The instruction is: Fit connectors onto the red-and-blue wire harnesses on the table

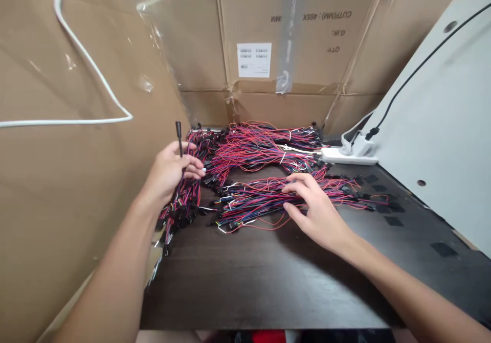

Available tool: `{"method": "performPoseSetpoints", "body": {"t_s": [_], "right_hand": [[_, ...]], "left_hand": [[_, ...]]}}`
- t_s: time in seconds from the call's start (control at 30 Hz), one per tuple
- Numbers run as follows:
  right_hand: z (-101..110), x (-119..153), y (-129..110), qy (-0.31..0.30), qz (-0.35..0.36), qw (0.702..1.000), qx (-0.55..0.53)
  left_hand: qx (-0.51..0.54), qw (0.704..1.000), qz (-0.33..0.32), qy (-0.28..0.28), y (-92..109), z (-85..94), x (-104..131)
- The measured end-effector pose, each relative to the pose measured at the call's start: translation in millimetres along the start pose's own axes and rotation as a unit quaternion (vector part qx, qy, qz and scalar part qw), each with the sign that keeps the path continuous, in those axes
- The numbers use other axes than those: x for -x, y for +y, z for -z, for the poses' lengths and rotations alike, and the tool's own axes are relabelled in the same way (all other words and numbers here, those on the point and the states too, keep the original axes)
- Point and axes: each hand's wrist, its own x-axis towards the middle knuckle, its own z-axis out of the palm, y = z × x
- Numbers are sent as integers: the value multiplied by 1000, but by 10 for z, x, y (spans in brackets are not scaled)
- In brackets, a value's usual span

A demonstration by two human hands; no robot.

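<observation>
My left hand is at the left edge of the wire heap, its fingers closed around a thin black stick-like piece with a thicker end pointing up. I cannot make out whether it is a cable end or a tool. Dark red and black wires hang beside and below that hand. My right hand is over a loose bundle of red, blue and black wires, thumb and fingers apart. Its fingertips are at the wires; whether they press on them is unclear. Small black connectors show at the bundle's ends.
Behind lie more wire bundles with white ties. A white power strip with plugs stands at the back right, by a white panel. Cardboard walls the back and left. A white cable hangs at left. Black tape patches mark the dark tabletop.
</observation>
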Motion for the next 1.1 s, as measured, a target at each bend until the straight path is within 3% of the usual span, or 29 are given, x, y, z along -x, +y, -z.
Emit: {"method": "performPoseSetpoints", "body": {"t_s": [0.2,0.3,0.4,0.5,0.57,0.63,0.77,0.83,0.9,1.0,1.1], "right_hand": [[-10,7,-7,-14,16,1000,8],[-28,9,5,-24,17,1000,6],[-38,7,23,-30,16,999,2],[-35,3,31,-29,13,1000,-3],[-29,1,33,-29,10,1000,-4],[-24,-1,34,-31,9,999,-6],[-20,-6,36,-32,6,999,-12],[-18,-8,33,-33,4,999,-13],[-15,-9,26,-37,4,999,-14],[-8,-7,13,-43,1,999,-16],[-4,-8,8,-45,3,999,-16]], "left_hand": [[22,973,-223,50,-30,23,-54],[-17,969,-240,59,106,35,-99],[-119,956,-268,6,340,37,-155],[-249,885,-391,-50,564,42,-268],[-308,848,-423,-84,651,42,-371],[-353,837,-410,-77,683,39,-461],[-361,854,-373,30,643,80,-524],[-355,883,-305,-27,600,143,-520],[-396,887,-226,-76,550,209,-523],[-476,867,-134,-61,471,259,-548],[-421,906,-23,-46,402,234,-571]]}}
